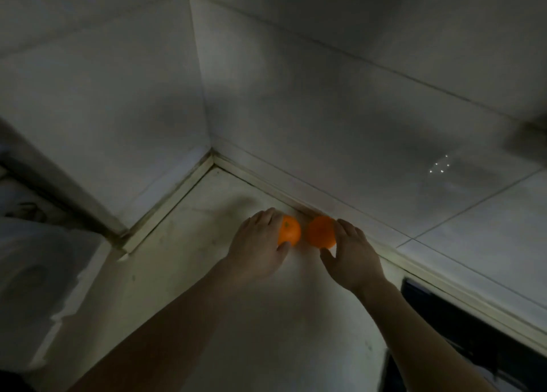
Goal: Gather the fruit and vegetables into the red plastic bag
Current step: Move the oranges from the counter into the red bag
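Two oranges lie side by side on a pale countertop (183,243), close to the tiled wall at the back. My left hand (260,243) covers the left orange (290,231), with its fingers over the top and its thumb against the near side. My right hand (352,252) wraps the right orange (321,232) from the right, with fingertips on its far side and thumb at its near edge. Both oranges rest on the counter. The red plastic bag is not in view.
Two grey tiled walls meet in a corner (210,152) just behind the oranges. A dark recessed object (473,335) sits at the counter's right. A whitish bulky thing (38,273) stands at the left edge. The light is dim.
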Demonstrator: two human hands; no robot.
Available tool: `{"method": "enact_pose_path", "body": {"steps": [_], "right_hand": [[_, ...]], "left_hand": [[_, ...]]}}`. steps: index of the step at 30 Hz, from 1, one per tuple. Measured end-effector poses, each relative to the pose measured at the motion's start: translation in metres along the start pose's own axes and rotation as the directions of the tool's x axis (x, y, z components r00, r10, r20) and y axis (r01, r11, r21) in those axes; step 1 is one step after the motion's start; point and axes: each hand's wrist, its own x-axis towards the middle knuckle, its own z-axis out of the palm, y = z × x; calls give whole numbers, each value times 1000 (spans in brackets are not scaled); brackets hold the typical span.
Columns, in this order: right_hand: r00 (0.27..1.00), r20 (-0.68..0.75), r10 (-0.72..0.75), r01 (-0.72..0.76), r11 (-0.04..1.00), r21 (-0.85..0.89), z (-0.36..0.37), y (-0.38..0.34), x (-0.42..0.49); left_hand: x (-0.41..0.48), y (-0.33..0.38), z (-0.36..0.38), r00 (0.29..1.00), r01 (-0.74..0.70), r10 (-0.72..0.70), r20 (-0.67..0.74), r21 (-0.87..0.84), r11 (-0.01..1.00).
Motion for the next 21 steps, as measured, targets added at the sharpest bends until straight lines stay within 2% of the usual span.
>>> {"method": "enact_pose_path", "body": {"steps": [10, 21], "right_hand": [[998, 69, 5, -10, 997, 71, 36, 15, 43], [998, -65, -1, 8, 995, 104, 38, 6, 36]], "left_hand": [[43, -8, 49, 997, 3, 0, 73, -44, 999], [36, -19, 43, 996, 85, -85, 5, -131, 988]]}}
